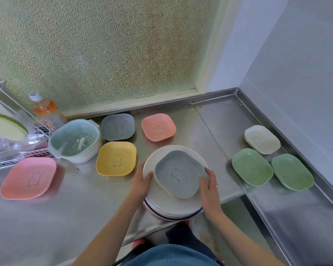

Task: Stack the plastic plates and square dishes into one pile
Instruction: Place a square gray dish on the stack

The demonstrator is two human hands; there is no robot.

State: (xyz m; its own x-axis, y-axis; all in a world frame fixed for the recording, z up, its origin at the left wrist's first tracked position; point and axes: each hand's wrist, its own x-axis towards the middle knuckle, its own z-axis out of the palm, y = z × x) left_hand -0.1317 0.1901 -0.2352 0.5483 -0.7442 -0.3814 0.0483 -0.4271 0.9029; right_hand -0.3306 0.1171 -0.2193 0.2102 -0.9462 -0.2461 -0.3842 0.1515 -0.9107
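Steel, brushed and grey, makes up the table (pixel 85 208) that we see from the head camera, running into a corner under a pebbled glass pane (pixel 104 50). Near the middle, at the table's front edge, stands the pile of white round plates (pixel 173 206), and on top of it lies a grey-blue square dish (pixel 179 173) with a bear outline, resting on what looks like a pale dish or two beneath it. Our left hand (pixel 141 182) sits at the dish's 9 o'clock, fingers curved against the dish corner and the plate rim; our right hand (pixel 209 186) sits at its 3 o'clock, fingers curled over the dish's edge, so we hold the dish between both hands. From the pile, a yellow square dish (pixel 116 158) lies at 10 o'clock, just beside the plates; a dark grey dish (pixel 118 127) lies farther out at 11 o'clock, and a pink dish (pixel 158 127) at 12 o'clock. Well apart at 9 o'clock lies a second, larger-looking pink dish (pixel 28 178). At 3 o'clock we see two green dishes (pixel 252 167) (pixel 292 171) side by side, with a cream dish (pixel 262 139) behind them. A pale green strainer basket (pixel 75 141) stands left of the yellow dish, with an orange-filled bottle (pixel 44 110) and a wire rack (pixel 13 156) beyond it.
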